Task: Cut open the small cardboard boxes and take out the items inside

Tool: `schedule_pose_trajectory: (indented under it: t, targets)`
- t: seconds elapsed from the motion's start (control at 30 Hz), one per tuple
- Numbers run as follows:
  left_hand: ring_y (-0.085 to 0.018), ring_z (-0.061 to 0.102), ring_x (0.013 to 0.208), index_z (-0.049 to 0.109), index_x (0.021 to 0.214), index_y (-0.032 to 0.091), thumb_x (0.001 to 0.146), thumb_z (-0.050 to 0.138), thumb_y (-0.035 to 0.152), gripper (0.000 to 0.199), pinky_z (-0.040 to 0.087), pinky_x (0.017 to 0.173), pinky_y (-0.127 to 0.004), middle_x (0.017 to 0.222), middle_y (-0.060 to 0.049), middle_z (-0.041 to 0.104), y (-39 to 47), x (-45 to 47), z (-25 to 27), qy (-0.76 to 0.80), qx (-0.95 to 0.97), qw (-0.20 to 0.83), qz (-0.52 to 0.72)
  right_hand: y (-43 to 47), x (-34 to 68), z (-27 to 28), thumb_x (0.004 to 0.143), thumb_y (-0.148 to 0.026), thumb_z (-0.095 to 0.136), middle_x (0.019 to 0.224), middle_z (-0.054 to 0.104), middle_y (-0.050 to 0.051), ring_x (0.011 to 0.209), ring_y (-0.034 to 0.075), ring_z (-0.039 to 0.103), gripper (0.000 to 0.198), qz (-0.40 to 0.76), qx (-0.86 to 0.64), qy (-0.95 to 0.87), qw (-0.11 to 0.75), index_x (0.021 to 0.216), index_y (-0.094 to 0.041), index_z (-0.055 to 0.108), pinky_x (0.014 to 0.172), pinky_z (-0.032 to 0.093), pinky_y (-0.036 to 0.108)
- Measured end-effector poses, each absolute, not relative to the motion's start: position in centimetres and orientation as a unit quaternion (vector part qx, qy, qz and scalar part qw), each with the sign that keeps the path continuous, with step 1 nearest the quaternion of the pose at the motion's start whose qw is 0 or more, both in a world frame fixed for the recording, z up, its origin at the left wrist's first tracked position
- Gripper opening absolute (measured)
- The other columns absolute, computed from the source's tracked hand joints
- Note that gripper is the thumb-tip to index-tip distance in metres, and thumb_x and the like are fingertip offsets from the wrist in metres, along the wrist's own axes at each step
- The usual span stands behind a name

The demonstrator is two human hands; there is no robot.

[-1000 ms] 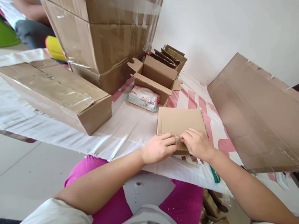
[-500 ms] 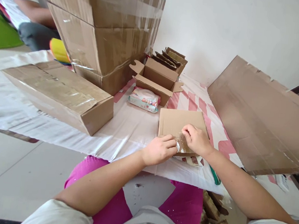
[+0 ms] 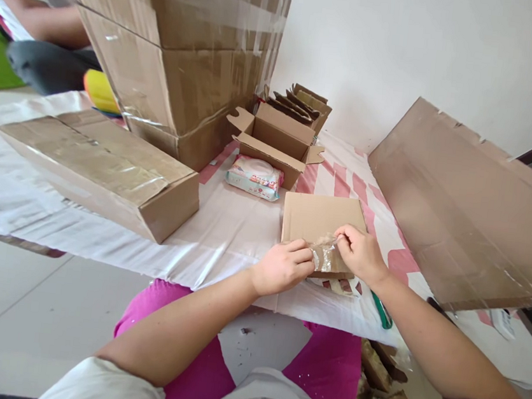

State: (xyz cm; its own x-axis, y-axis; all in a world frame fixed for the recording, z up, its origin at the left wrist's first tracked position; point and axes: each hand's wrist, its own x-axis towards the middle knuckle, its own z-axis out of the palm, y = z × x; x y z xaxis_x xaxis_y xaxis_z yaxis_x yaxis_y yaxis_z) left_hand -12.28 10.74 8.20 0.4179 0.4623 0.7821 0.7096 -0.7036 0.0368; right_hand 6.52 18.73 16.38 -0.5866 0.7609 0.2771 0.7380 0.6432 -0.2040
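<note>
As left fingers and right fingers pinch clear tape, cardboard box just beneath.

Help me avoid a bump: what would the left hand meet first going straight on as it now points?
For the left hand, the crumpled clear tape over the cardboard box comes first, then probably the right hand, though depth is unclear.

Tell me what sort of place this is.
Likely an indoor spot for packing or unpacking: large taped boxes and an open box stand on a cloth-covered table, along with a small box with clear tape on it.
</note>
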Motion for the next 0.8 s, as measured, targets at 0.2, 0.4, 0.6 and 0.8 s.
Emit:
schedule_pose_trajectory:
  t: [0.2,0.4,0.6,0.8]
  targets:
    - [-0.016,0.049,0.079,0.055,0.072,0.018,0.092,0.048,0.015,0.021,0.042,0.066,-0.025,0.074,-0.002,0.056,10.8,-12.3,8.1,-0.354,-0.831,0.15,-0.401,18.9,6.8,16.3,0.08,-0.018,0.044,0.081,0.066,0.005,0.073,0.019,0.056,0.017,-0.117,-0.477,-0.862,0.128,0.08,-0.02,0.06,0.06,0.033,0.028]
    - [-0.016,0.049,0.079,0.054,0.071,0.018,0.092,0.048,0.014,0.021,0.043,0.065,-0.025,0.075,-0.003,0.057,10.6,-12.8,7.9,-0.368,-0.822,0.147,-0.409,24.1,13.3,17.5,0.08,-0.02,0.042,0.083,0.068,0.01,0.072,0.022,0.059,0.019,-0.136,-0.615,-0.759,0.163,0.086,-0.019,0.061,0.063,0.038,0.031]
    - [-0.017,0.052,0.085,0.058,0.083,0.018,0.091,0.05,0.015,0.013,0.046,0.071,-0.026,0.083,-0.004,0.061,10.7,-13.0,7.8,-0.36,-0.82,0.123,-0.428,23.2,22.3,14.5,0.077,-0.022,0.04,0.095,0.069,0.01,0.09,0.025,0.063,0.028,-0.144,-0.591,-0.757,0.238,0.097,-0.019,0.06,0.08,0.048,0.037]
    - [-0.018,0.056,0.095,0.059,0.094,0.02,0.09,0.052,0.017,0.008,0.046,0.08,-0.031,0.095,-0.005,0.065,10.9,-13.1,8.2,-0.368,-0.807,0.1,-0.45,15.7,29.9,10.4,0.082,-0.031,0.038,0.099,0.066,0.015,0.095,0.031,0.063,0.027,-0.176,-0.662,-0.693,0.226,0.097,-0.022,0.058,0.081,0.05,0.045]
